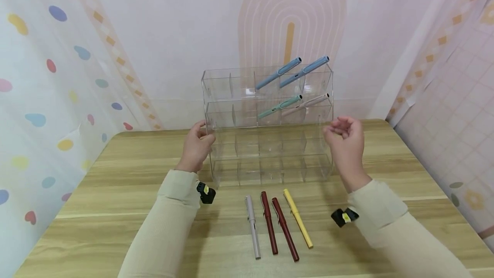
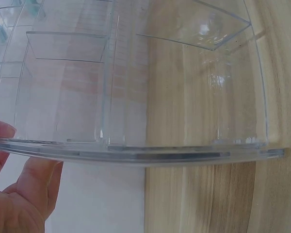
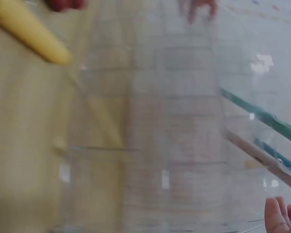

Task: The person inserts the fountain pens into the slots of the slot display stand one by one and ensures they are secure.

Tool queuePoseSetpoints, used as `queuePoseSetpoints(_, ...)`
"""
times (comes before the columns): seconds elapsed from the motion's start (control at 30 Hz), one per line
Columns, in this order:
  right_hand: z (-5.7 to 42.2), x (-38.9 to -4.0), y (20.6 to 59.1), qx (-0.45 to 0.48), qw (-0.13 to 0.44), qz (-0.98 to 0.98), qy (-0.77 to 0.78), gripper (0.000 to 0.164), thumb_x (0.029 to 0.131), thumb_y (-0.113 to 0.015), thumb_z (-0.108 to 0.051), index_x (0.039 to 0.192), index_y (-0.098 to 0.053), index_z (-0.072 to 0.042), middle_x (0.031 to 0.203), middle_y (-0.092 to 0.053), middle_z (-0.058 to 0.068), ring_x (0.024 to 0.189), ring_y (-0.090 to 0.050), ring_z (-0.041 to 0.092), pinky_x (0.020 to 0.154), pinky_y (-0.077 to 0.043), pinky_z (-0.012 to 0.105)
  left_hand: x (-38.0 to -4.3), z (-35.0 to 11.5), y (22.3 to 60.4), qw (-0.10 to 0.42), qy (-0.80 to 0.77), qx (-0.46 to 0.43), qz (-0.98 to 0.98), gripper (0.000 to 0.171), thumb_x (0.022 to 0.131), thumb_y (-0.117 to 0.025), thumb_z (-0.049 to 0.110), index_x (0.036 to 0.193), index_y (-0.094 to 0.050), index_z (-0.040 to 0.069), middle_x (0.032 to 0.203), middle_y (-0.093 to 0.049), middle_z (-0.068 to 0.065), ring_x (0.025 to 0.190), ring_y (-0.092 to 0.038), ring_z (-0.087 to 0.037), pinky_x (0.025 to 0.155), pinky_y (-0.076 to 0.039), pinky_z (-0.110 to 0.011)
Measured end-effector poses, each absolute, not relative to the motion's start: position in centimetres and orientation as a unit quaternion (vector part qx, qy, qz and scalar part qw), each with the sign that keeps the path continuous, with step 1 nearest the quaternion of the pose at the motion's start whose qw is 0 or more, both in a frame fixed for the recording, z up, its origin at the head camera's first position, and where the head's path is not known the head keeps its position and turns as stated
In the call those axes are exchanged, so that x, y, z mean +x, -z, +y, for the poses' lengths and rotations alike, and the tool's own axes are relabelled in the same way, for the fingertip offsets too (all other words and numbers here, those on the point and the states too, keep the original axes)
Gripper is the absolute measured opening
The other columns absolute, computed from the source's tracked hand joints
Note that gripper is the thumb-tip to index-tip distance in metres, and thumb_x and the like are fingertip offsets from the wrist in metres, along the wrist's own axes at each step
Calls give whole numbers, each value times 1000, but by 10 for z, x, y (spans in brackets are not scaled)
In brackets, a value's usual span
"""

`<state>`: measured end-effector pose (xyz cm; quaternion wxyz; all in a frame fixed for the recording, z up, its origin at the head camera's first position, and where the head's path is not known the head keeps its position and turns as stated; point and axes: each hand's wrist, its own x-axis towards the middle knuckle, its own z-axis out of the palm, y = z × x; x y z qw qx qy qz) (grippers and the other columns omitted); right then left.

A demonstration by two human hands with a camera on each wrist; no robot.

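A clear acrylic pen rack [image 1: 270,140] with several divided tiers stands upright on the table. My left hand [image 1: 196,147] grips its left side panel, with the thumb [image 2: 2,130] on the inner side and fingers [image 2: 36,182] outside. Beside the right panel is my right hand [image 1: 345,138], its fingers loosely bent and holding nothing. Two blue pens [image 1: 279,73] [image 1: 305,72] lean in the top tier. Below them a green pen [image 1: 281,106] and a pale pinkish pen [image 1: 306,104] lean in the second tier.
On the wooden table [image 1: 135,209] in front of the rack lie a light purple-grey pen [image 1: 252,228], two dark red pens [image 1: 269,224] [image 1: 285,231] and a yellow pen [image 1: 298,218]. A patterned curtain [image 1: 173,33] hangs behind the table and along both sides.
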<state>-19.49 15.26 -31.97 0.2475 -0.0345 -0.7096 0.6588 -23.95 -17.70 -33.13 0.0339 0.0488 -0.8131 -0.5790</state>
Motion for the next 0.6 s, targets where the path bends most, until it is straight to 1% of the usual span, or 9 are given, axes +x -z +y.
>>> queuePoseSetpoints(0.17,152,-176,342,-17,200,-747,-633,33,86,-60,7,116,-46,5,103,-54,8,88,-54,4,82,-44,13,-241,-177,332,33,579,49,-813,60,92,-46,6,150,-30,12,130,-47,-19,101,-50,-22,71,-41,-27)
queuePoseSetpoints(0.3,149,-166,358,7,157,-775,-613,34,86,-58,9,118,-45,7,107,-54,15,88,-54,2,81,-44,12,-242,-177,332,39,584,48,-810,58,92,-46,5,148,-34,12,126,-48,-18,100,-51,-21,73,-43,-27)
queuePoseSetpoints(0.37,148,-162,364,17,136,-786,-603,35,86,-58,9,119,-46,8,109,-54,18,89,-54,4,82,-45,12,-242,-177,332,41,583,47,-810,57,92,-46,5,148,-35,11,124,-48,-17,101,-52,-21,74,-44,-27)
queuePoseSetpoints(0.47,145,-157,372,24,98,-797,-596,37,86,-59,7,121,-46,8,112,-53,20,93,-55,10,81,-45,14,-242,-177,333,43,583,45,-810,57,92,-46,5,148,-35,11,125,-49,-18,101,-52,-22,75,-44,-27)
queuePoseSetpoints(0.6,142,-151,377,22,51,-805,-591,36,88,-61,3,120,-47,7,113,-54,22,98,-56,21,77,-47,17,-241,-177,332,40,581,45,-812,59,92,-46,6,149,-33,12,127,-48,-19,99,-50,-22,72,-43,-26)
